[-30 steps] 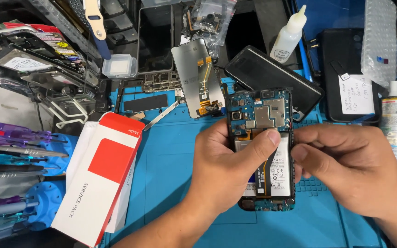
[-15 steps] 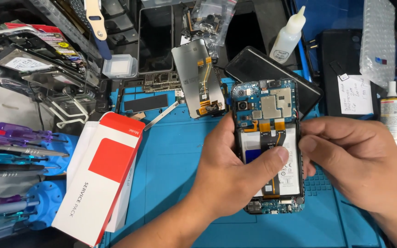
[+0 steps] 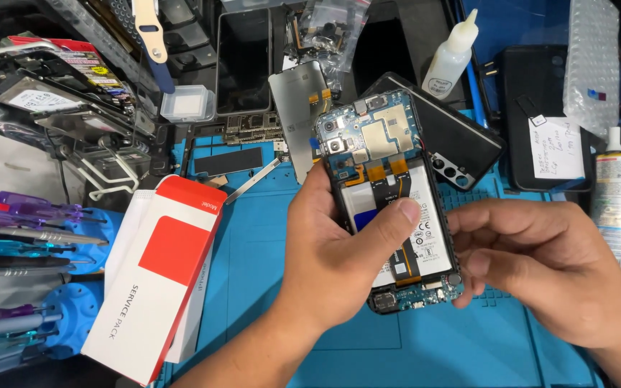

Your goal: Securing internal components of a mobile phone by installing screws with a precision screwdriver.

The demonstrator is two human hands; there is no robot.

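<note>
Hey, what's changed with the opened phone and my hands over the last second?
The opened phone tilted further upright. The left hand slid its thumb down onto the battery; the right hand let go of the edge and now only touches the lower corner. The red-and-white box and glue bottle stayed put.

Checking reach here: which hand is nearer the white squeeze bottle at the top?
Left. The left hand holds the opened phone just below the bottle; the right hand sits lower and further right.
</note>
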